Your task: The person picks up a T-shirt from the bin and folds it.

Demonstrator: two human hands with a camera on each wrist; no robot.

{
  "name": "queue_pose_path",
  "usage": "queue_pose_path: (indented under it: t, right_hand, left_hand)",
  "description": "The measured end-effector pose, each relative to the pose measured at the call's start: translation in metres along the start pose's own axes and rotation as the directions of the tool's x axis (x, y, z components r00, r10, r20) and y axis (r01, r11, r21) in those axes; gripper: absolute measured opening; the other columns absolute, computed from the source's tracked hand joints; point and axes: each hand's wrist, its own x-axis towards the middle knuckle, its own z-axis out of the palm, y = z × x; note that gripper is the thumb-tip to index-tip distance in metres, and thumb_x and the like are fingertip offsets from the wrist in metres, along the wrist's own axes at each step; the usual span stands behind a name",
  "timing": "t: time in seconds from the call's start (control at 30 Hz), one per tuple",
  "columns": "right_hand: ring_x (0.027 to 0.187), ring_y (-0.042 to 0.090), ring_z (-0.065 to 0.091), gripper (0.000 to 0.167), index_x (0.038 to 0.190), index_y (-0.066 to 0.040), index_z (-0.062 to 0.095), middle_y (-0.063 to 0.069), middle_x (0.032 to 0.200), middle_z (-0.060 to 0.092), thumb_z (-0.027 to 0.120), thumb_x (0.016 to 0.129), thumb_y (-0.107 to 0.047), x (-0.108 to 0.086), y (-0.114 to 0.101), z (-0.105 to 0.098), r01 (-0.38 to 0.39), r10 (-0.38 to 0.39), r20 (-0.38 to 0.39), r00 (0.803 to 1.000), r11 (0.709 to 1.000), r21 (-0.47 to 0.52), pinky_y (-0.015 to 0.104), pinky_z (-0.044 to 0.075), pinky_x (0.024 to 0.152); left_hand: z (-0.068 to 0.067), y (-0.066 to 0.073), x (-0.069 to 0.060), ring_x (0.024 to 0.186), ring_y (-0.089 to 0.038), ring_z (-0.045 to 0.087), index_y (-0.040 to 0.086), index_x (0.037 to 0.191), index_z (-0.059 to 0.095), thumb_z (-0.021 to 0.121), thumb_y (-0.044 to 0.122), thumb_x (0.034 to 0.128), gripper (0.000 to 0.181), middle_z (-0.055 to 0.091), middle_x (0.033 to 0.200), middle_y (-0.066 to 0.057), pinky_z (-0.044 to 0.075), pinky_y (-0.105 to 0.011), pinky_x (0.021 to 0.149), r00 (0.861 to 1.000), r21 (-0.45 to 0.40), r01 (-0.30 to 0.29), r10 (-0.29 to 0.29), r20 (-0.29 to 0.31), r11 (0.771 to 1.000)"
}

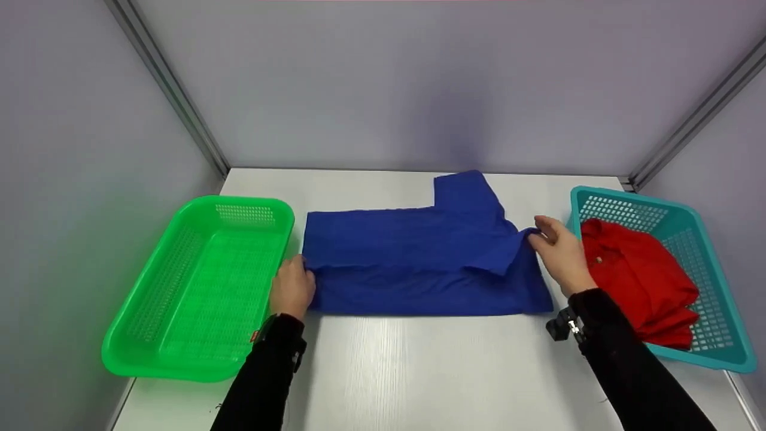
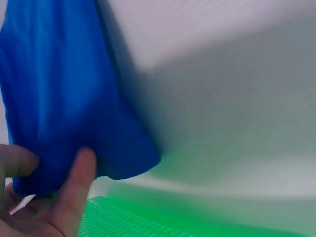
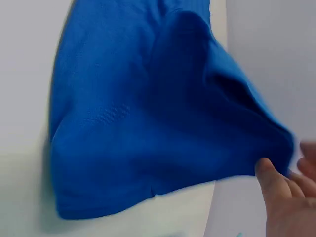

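Observation:
A blue shirt (image 1: 407, 239) lies partly folded on the white table, one sleeve (image 1: 464, 188) sticking out toward the back wall. At its left edge, my left hand (image 1: 292, 287) grips the hem; the left wrist view shows fingers (image 2: 81, 168) lying over the blue cloth (image 2: 64, 98), with others behind it. My right hand (image 1: 561, 251) pinches a raised edge at the shirt's right end between thumb and fingers. Seen from the right wrist, this pulled-up cloth (image 3: 148, 123) stretches toward the thumb (image 3: 269, 175) and hangs a little loose.
To the left stands a green plastic basket (image 1: 200, 287), close beside my left hand. On the right, a teal basket (image 1: 712, 251) holds a red garment (image 1: 640, 281), next to my right forearm. Grey panels (image 1: 389, 90) wall the table (image 1: 419, 371) at the back and sides.

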Motion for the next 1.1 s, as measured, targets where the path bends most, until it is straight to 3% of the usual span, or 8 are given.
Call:
queue_pose_path:
  t: [0.13, 0.27, 0.4, 0.5, 0.63, 0.83, 0.97, 1.1]
  right_hand:
    - [0.150, 0.039, 0.031, 0.064, 0.162, -0.007, 0.026, 0.019, 0.168, 0.019, 0.054, 0.104, -0.011, -0.008, 0.010, 0.013, 0.094, -0.084, 0.113, 0.990, 0.992, -0.082, 0.048, 0.031, 0.119]
    - [0.113, 0.041, 0.062, 0.047, 0.148, -0.002, 0.051, 0.027, 0.143, 0.056, 0.057, 0.102, -0.010, -0.023, 0.023, 0.029, 0.188, -0.153, 0.140, 0.978, 0.942, -0.278, 0.052, 0.047, 0.101]
    - [0.092, 0.037, 0.068, 0.026, 0.122, 0.002, 0.069, 0.024, 0.113, 0.072, 0.062, 0.098, -0.004, -0.038, 0.041, 0.048, 0.281, -0.229, 0.174, 0.958, 0.870, -0.405, 0.053, 0.053, 0.086]
    - [0.117, 0.043, 0.065, 0.029, 0.124, 0.003, 0.068, 0.025, 0.125, 0.068, 0.063, 0.097, -0.004, -0.051, 0.058, 0.060, 0.331, -0.239, 0.248, 0.939, 0.821, -0.465, 0.057, 0.051, 0.096]
    - [0.125, 0.045, 0.059, 0.040, 0.137, 0.002, 0.060, 0.027, 0.136, 0.061, 0.063, 0.099, -0.009, -0.069, 0.077, 0.071, 0.355, -0.230, 0.284, 0.931, 0.757, -0.549, 0.059, 0.048, 0.101]
    - [0.060, 0.026, 0.064, 0.036, 0.131, -0.001, 0.064, 0.010, 0.070, 0.065, 0.066, 0.096, -0.008, -0.087, 0.072, 0.073, 0.354, -0.306, 0.195, 0.932, 0.655, -0.668, 0.044, 0.053, 0.054]
    - [0.044, 0.017, 0.046, 0.042, 0.136, -0.002, 0.060, 0.000, 0.051, 0.045, 0.067, 0.096, -0.012, -0.089, 0.064, 0.069, 0.317, -0.239, 0.208, 0.948, 0.679, -0.662, 0.038, 0.040, 0.043]
    - [0.048, 0.018, 0.057, 0.051, 0.140, 0.001, 0.048, 0.006, 0.060, 0.057, 0.065, 0.100, -0.024, -0.082, 0.061, 0.065, 0.137, -0.017, 0.210, 0.978, 0.808, -0.573, 0.038, 0.045, 0.047]
  left_hand:
    - [0.007, -0.001, -0.009, 0.084, -0.049, 0.067, -0.006, 0.112, 0.060, 0.053, 0.006, 0.1006, 0.017, 0.063, 0.108, -0.027, 0.055, -0.060, 0.066, 1.000, 0.115, 0.005, -0.004, -0.015, 0.993]
    - [0.015, -0.002, -0.018, 0.083, -0.046, 0.063, -0.004, 0.109, 0.057, 0.057, 0.003, 0.0967, 0.015, 0.056, 0.111, -0.025, 0.055, -0.057, 0.059, 0.995, 0.217, -0.082, 0.091, -0.031, 0.973]
    - [0.025, -0.006, -0.027, 0.104, -0.045, 0.057, -0.002, 0.117, 0.061, 0.065, 0.005, 0.0934, 0.024, 0.054, 0.118, -0.024, 0.056, -0.055, 0.074, 0.963, 0.275, -0.268, 0.261, 0.064, 0.923]
    - [0.029, -0.010, -0.037, 0.119, -0.046, 0.054, 0.000, 0.129, 0.062, 0.066, 0.007, 0.0950, 0.035, 0.055, 0.129, -0.025, 0.052, -0.055, 0.090, 0.937, 0.265, -0.341, 0.304, 0.169, 0.902]
    - [0.029, -0.016, -0.051, 0.122, -0.046, 0.055, 0.001, 0.134, 0.062, 0.062, 0.006, 0.0966, 0.037, 0.056, 0.132, -0.024, 0.054, -0.054, 0.091, 0.933, 0.242, -0.334, 0.284, 0.220, 0.911]
    - [0.021, -0.024, -0.065, 0.094, -0.039, 0.060, 0.001, 0.111, 0.068, 0.065, 0.008, 0.0946, 0.018, 0.059, 0.106, -0.019, 0.057, -0.051, 0.065, 0.922, 0.274, -0.380, 0.340, 0.184, 0.883]
    - [0.015, -0.030, -0.073, 0.080, -0.037, 0.061, 0.001, 0.106, 0.064, 0.069, 0.008, 0.0930, 0.015, 0.058, 0.104, -0.020, 0.054, -0.048, 0.054, 0.920, 0.315, -0.392, 0.359, 0.158, 0.864]
    - [0.014, -0.033, -0.074, 0.073, -0.036, 0.064, 0.002, 0.130, 0.061, 0.068, 0.009, 0.0954, 0.036, 0.058, 0.128, -0.024, 0.052, -0.047, 0.050, 0.932, 0.310, -0.360, 0.330, 0.148, 0.880]
